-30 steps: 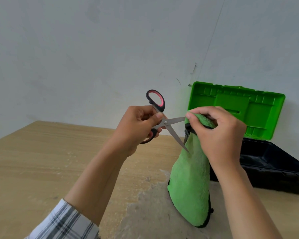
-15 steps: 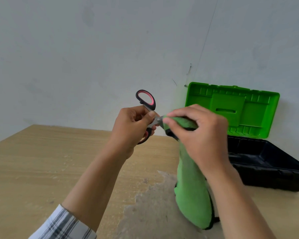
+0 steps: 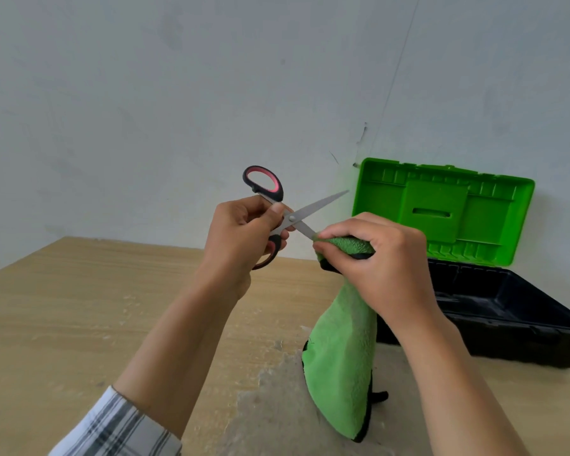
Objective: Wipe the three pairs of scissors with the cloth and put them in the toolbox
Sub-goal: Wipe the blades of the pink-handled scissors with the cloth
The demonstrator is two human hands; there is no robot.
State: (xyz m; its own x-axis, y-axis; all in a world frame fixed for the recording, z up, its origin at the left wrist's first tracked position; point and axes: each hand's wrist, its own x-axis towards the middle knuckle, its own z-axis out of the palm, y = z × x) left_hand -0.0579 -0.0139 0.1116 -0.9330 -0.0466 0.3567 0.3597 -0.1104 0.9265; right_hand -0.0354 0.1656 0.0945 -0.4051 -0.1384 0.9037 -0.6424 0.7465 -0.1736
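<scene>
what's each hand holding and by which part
The left hand grips the scissors by the handles; the right hand pinches the green cloth at its top, around the lower blade.

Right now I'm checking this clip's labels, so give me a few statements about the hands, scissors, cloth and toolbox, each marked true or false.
1. The left hand holds the scissors by the handles. True.
2. The scissors' blades are closed together. False: they are spread apart, and one points up towards the lid.
3. The right hand pinches the cloth around one blade. True.
4. The toolbox is shut. False: its lid stands open.
</scene>
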